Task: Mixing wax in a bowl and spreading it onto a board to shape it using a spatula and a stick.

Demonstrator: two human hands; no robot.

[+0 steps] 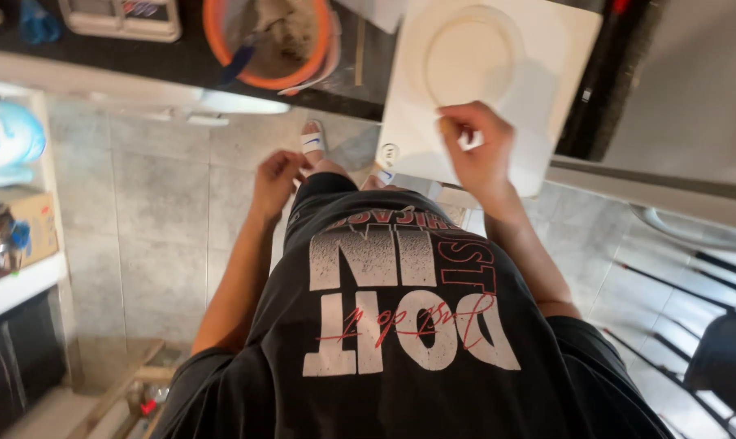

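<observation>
The right hand [479, 150] is closing its fingers on the near edge of the flat white square board [538, 73] lying on the dark tabletop [181, 58], hiding that edge, while the left hand [277, 180] is hanging loosely open, holding nothing, over the grey floor tiles [165, 203].

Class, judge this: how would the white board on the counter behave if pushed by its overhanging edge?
The white board looks stiff and flat, so it would probably slide. It overhangs the counter, so it might tip. The right hand rests on it.
</observation>
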